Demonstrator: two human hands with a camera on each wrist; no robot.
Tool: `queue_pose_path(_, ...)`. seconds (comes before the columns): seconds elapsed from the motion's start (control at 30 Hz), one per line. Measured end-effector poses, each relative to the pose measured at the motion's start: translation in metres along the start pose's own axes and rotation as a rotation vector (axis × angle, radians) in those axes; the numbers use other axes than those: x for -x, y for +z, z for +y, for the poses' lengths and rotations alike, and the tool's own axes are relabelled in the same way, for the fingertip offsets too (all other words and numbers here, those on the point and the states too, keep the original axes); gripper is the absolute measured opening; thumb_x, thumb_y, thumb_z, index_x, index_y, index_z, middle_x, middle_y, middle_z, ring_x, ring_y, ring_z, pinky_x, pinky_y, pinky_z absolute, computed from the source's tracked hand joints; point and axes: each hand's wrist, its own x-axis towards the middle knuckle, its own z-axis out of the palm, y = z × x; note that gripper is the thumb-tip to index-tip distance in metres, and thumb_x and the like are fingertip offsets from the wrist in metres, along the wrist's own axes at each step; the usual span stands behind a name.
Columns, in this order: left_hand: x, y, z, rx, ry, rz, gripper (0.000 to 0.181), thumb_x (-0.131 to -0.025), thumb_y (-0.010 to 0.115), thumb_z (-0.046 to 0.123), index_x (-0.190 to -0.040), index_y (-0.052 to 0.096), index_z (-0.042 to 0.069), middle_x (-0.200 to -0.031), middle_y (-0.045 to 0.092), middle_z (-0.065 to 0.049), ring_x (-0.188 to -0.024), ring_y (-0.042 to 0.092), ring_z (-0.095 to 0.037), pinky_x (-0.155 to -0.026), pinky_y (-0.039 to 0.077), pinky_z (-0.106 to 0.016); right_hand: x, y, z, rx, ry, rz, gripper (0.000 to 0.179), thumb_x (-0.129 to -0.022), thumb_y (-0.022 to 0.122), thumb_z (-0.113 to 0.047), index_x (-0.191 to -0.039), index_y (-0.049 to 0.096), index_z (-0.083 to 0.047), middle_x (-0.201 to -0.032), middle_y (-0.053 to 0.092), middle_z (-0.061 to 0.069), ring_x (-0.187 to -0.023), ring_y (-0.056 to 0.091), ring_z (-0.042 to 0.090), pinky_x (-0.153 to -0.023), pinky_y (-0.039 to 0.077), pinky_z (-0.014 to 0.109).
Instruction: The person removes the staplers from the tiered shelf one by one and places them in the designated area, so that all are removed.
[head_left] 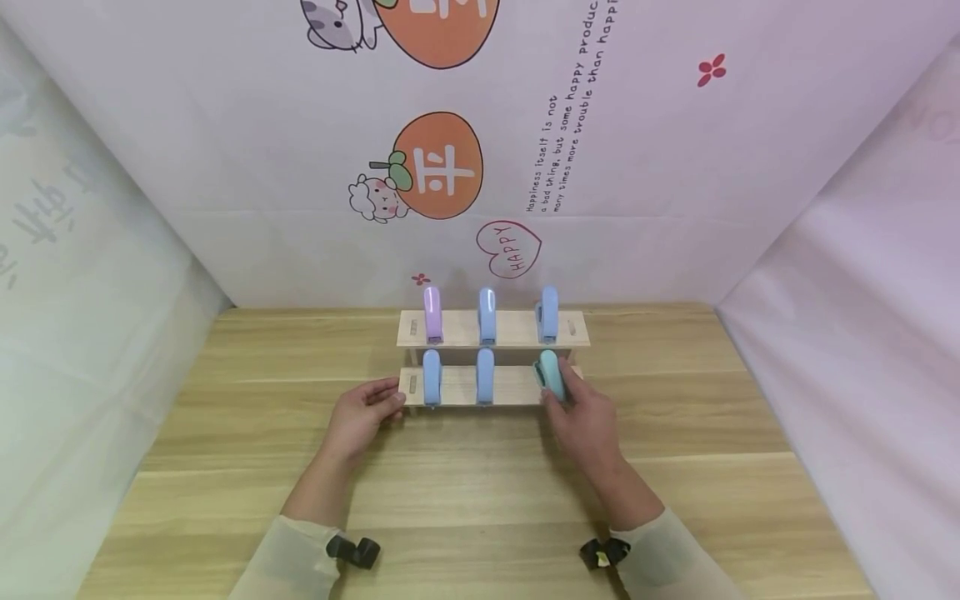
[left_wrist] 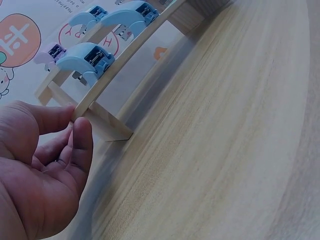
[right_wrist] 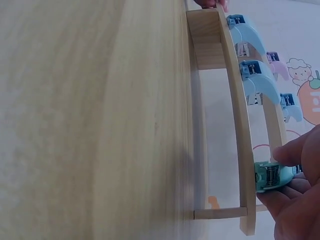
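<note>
My right hand (head_left: 588, 421) grips a mint-green stapler (right_wrist: 272, 176) between thumb and fingers, its end right at the right part of the lower board of a two-step wooden rack (head_left: 517, 390). The stapler leans slightly in the head view. At the rack's other end my left hand (head_left: 360, 421) pinches the lower board's left end (left_wrist: 81, 110) between thumb and fingers. On that board stand two blue staplers, one to the left (head_left: 432, 379) and one in the middle (head_left: 485, 377). The upper board bears a purple stapler (head_left: 432, 315) and two blue staplers, one central (head_left: 487, 317) and one right (head_left: 549, 315).
The rack stands on a wood-grain table (head_left: 465, 500), near its back edge. Behind it rises a white printed backdrop (head_left: 300, 167). White sheets also hang along the left (head_left: 75, 250) and right (head_left: 847, 275) sides. Black wrist cameras sit on both sleeves.
</note>
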Motion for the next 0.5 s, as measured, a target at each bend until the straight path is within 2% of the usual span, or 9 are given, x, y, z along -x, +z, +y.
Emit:
queue_pose_path(0.23, 0.001, 0.0003, 0.0022, -0.003, -0.004, 0.007, 0.041, -0.097, 0.073, 0.006, -0.135, 0.063, -0.003, -0.122, 0.069, -0.018, -0.093, 0.07, -0.018, -0.082, 0.064, -0.029, 0.0007, -0.0012, 0.0046, -0.026, -0.02, 0.047, 0.054, -0.088, 0.081, -0.005, -0.138, 0.062, 0.004, -0.127, 0.066, 0.027, -0.114, 0.068, 0.041, -0.091, 0.06, 0.051)
queue_pose_path(0.5, 0.0011, 0.0005, 0.0005, 0.003, -0.008, 0.003, 0.041, -0.097, 0.074, 0.007, -0.136, 0.063, -0.002, -0.123, 0.068, -0.017, -0.095, 0.069, -0.018, -0.083, 0.063, -0.029, 0.0019, -0.0073, 0.0064, -0.039, -0.003, 0.079, 0.056, -0.088, 0.082, -0.006, -0.14, 0.062, 0.0, -0.13, 0.065, 0.024, -0.113, 0.069, 0.04, -0.089, 0.061, 0.048)
